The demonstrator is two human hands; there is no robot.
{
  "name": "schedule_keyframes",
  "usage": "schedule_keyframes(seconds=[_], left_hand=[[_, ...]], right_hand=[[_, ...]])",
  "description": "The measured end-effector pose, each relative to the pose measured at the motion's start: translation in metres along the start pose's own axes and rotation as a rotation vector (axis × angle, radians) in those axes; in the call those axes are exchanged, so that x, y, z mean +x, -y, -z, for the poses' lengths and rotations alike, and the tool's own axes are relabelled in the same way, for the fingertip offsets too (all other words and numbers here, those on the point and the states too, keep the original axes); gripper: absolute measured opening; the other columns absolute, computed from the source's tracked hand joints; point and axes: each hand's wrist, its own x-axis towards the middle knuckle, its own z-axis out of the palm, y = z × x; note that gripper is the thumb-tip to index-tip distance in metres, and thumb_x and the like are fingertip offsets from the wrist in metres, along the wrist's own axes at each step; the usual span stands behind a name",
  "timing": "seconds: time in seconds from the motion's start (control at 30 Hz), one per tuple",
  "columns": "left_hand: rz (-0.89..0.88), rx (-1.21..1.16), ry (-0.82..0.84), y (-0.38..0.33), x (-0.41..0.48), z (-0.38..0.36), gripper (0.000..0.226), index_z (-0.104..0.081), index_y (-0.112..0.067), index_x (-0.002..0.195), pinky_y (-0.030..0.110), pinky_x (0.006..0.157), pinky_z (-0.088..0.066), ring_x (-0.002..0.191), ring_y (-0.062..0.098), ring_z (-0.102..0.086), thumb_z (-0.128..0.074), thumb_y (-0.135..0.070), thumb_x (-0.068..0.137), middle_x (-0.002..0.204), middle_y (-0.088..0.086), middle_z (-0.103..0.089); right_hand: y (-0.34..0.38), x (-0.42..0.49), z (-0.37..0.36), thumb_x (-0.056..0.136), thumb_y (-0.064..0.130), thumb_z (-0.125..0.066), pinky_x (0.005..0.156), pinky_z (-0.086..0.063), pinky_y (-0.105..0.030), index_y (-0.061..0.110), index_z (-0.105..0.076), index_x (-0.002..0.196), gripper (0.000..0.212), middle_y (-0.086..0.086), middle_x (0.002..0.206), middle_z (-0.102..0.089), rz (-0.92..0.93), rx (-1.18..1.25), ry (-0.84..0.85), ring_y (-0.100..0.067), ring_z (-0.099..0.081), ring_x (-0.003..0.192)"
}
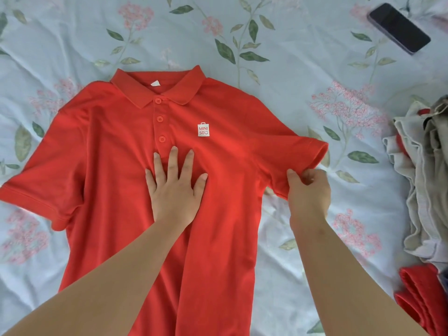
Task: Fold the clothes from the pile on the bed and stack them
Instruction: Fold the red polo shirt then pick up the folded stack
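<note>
A red polo shirt (116, 166) lies spread face up on the bed, collar at the far side, three buttons and a small white logo on the chest. My left hand (175, 187) rests flat on the shirt's middle, fingers straight and spread. My right hand (308, 192) pinches the cuff of the shirt's right-side sleeve and lifts it slightly off the sheet. The other sleeve lies flat at the left.
The floral bedsheet (303, 57) covers the whole view. A pile of beige and grey clothes (426, 180) sits at the right edge, with a red garment (421, 299) below it. A black phone (398, 27) lies at the top right.
</note>
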Motion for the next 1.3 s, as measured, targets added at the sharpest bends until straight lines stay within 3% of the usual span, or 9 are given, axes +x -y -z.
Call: schedule_keyframes(seconds=[0.13, 0.2, 0.37, 0.53, 0.67, 0.8, 0.97, 1.1, 1.3], left_hand=[[-0.053, -0.025, 0.049, 0.006, -0.011, 0.005, 0.071, -0.012, -0.038, 0.149, 0.043, 0.116, 0.003, 0.145, 0.027, 0.01, -0.006, -0.065, 0.084, 0.159, -0.005, -0.001], [-0.101, -0.051, 0.078, 0.014, -0.019, 0.009, 0.064, -0.013, -0.038, 0.149, 0.04, 0.117, 0.003, 0.146, 0.023, 0.009, -0.014, -0.06, 0.088, 0.159, -0.005, -0.001], [-0.013, -0.342, -0.144, 0.045, -0.041, 0.033, 0.041, -0.051, -0.021, 0.134, 0.04, 0.106, -0.028, 0.135, 0.026, -0.035, -0.051, -0.03, 0.095, 0.145, 0.006, -0.041], [0.695, -0.693, -0.57, 0.109, -0.039, 0.053, 0.042, -0.048, -0.015, 0.131, 0.042, 0.103, -0.033, 0.118, 0.031, -0.045, -0.057, -0.019, 0.09, 0.13, 0.015, -0.045], [1.351, -0.963, -0.478, 0.173, -0.023, 0.058, 0.076, -0.036, -0.014, 0.14, 0.045, 0.107, -0.033, 0.13, 0.031, -0.039, -0.062, -0.053, 0.08, 0.141, 0.013, -0.04], [1.279, -1.004, -0.183, 0.201, -0.005, 0.06, 0.087, -0.044, -0.007, 0.13, 0.052, 0.102, -0.039, 0.122, 0.037, -0.047, -0.072, -0.059, 0.066, 0.133, 0.017, -0.048], [1.095, -1.307, -0.328, 0.22, 0.017, 0.079, 0.02, -0.061, -0.014, 0.099, 0.028, 0.068, -0.049, 0.088, 0.023, -0.063, -0.069, -0.018, 0.082, 0.084, -0.002, -0.063], [0.861, -1.063, -0.479, 0.252, 0.021, 0.095, 0.005, -0.055, -0.022, 0.085, 0.037, 0.079, -0.051, 0.089, 0.025, -0.061, -0.054, -0.021, 0.09, 0.084, -0.003, -0.06], [0.804, -1.035, -0.22, 0.263, 0.028, 0.091, 0.038, -0.05, -0.014, 0.125, 0.04, 0.079, -0.054, 0.095, 0.027, -0.06, -0.057, -0.021, 0.088, 0.111, 0.007, -0.06]], right_hand=[[-0.002, 0.001, 0.008, 0.088, 0.021, -0.057, 0.098, -0.039, -0.052, 0.023, -0.047, 0.088, 0.01, -0.002, 0.097, -0.057, -0.034, -0.071, -0.045, -0.031, -0.054, 0.099], [0.005, -0.003, 0.003, 0.084, 0.012, -0.054, 0.099, -0.031, -0.045, 0.02, -0.047, 0.111, 0.029, -0.009, 0.124, -0.047, -0.052, -0.278, -0.086, -0.033, -0.044, 0.113], [0.037, -0.062, -0.035, 0.078, 0.014, -0.063, 0.094, -0.025, -0.039, 0.019, -0.044, 0.136, 0.061, -0.009, 0.143, -0.037, 0.598, -0.395, -0.188, -0.034, -0.04, 0.118], [0.037, -0.118, -0.106, 0.09, 0.029, -0.051, 0.113, -0.018, -0.038, 0.025, -0.026, 0.147, 0.062, -0.003, 0.158, -0.015, 0.687, -0.703, 0.441, -0.026, -0.013, 0.144], [0.015, -0.131, -0.133, 0.09, 0.04, -0.047, 0.117, -0.002, -0.045, 0.029, -0.008, 0.151, 0.074, -0.005, 0.16, 0.008, 0.662, -0.907, 0.544, -0.034, 0.012, 0.145], [0.007, -0.123, -0.136, 0.089, 0.048, -0.045, 0.117, -0.004, -0.044, 0.032, -0.005, 0.151, 0.076, -0.005, 0.16, 0.007, 0.694, -0.969, 0.508, -0.033, 0.011, 0.145], [0.004, -0.125, -0.141, 0.087, 0.049, -0.045, 0.117, -0.003, -0.044, 0.033, -0.004, 0.151, 0.078, -0.004, 0.16, 0.007, 0.682, -1.0, 0.46, -0.032, 0.011, 0.145], [0.003, -0.124, -0.141, 0.086, 0.05, -0.045, 0.117, -0.003, -0.044, 0.035, -0.004, 0.151, 0.078, -0.003, 0.16, 0.007, 0.678, -1.006, 0.442, -0.031, 0.011, 0.146], [0.002, -0.124, -0.143, 0.084, 0.051, -0.045, 0.117, -0.003, -0.044, 0.036, -0.004, 0.15, 0.079, -0.002, 0.16, 0.007, 0.66, -1.01, 0.43, -0.03, 0.011, 0.146]])
